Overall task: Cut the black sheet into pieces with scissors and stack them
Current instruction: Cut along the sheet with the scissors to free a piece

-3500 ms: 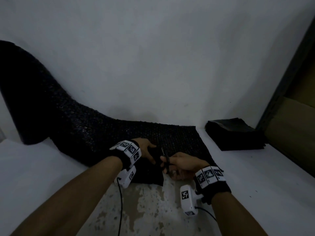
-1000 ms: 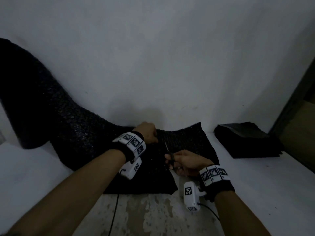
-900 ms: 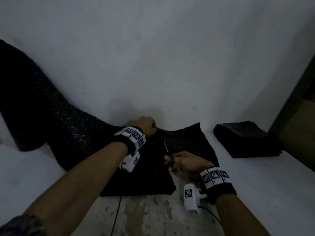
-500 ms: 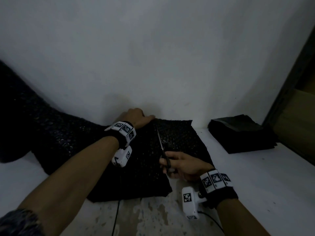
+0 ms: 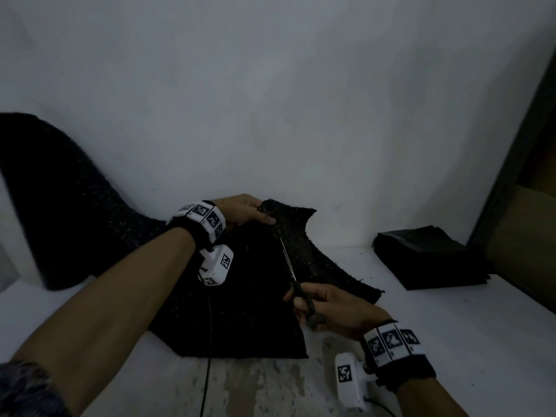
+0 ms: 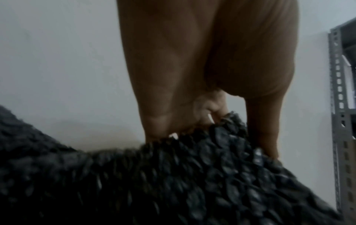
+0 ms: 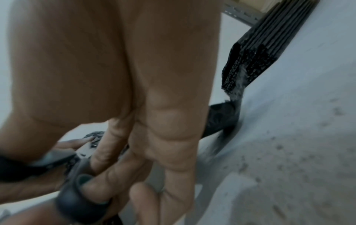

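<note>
Hidden behind the left hand [image 5: 240, 210]: the far edge of the black sheet [image 5: 228, 296] where pinched. Cut off by the left edge of the head view: the sheet's far end. Lost against the dark sheet: the tips of the scissors [image 5: 296, 284], blades too thin to tell apart. Smeared by blur in the right wrist view: the right hand [image 7: 134, 137] and the handle loops. Too dim to count in the head view: the pieces in the stack [image 5: 430, 260]. Clipped at the right: a brown panel [image 5: 526, 236].
</note>
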`<action>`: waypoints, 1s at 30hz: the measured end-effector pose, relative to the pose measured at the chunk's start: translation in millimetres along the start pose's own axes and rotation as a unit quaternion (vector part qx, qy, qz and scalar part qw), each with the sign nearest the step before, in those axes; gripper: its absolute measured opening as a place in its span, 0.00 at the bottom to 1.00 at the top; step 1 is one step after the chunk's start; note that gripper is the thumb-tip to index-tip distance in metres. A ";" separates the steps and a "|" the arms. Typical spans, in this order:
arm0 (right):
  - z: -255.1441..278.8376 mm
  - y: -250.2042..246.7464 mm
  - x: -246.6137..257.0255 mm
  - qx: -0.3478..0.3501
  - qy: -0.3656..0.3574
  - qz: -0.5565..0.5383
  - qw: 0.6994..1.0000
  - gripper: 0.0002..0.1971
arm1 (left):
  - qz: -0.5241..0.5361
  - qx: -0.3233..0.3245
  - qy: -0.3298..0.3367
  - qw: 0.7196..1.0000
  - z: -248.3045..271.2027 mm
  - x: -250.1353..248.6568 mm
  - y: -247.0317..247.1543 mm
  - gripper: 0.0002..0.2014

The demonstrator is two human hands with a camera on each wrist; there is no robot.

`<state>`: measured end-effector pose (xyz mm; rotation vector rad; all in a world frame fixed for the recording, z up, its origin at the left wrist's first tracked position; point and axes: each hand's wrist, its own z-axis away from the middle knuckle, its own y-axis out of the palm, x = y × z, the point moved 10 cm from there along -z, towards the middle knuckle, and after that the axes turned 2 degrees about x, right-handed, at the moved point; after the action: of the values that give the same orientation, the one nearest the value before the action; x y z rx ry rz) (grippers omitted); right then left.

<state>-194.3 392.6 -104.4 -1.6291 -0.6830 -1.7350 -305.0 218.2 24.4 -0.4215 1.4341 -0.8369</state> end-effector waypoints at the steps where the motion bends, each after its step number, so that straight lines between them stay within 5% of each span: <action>1: 2.2 2.2 3.4 0.002 -0.003 -0.003 1.000 0.17 | -0.002 0.003 -0.001 1.000 3.8 -1.7 0.1 0.37; 4: 6.3 5.9 13.2 0.000 -0.008 -0.008 1.000 0.17 | 0.007 0.017 0.030 0.999 9.5 -10.2 -1.7 0.41; 8: 8.6 7.5 25.7 -0.005 -0.017 -0.009 1.000 0.19 | 0.040 0.044 0.038 0.997 19.5 -16.7 1.8 0.14; 13: 8.6 10.0 33.7 -0.008 -0.035 -0.011 0.999 0.20 | 0.075 0.059 0.040 0.995 24.9 -22.3 6.6 0.24; 17: 10.1 10.3 31.7 -0.007 -0.041 -0.006 0.999 0.19 | 0.109 0.051 0.019 0.992 22.5 -18.1 5.3 0.09; 20: 10.9 9.4 28.8 -0.013 -0.040 0.006 0.999 0.18 | 0.113 0.012 -0.012 0.993 21.7 -10.9 -3.4 0.18; 26: 10.7 12.8 26.7 -0.012 -0.040 0.009 0.999 0.17 | 0.134 0.020 0.033 0.990 27.8 -10.9 -10.6 0.04; 30: 10.8 12.6 27.8 -0.015 -0.040 0.010 0.999 0.15 | 0.123 0.008 0.041 0.991 28.7 -9.4 -15.0 0.05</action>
<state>-178.0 389.5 -76.6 -1.7284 -0.6782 -1.6815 -280.4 208.7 45.3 -0.1926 1.5191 -0.6716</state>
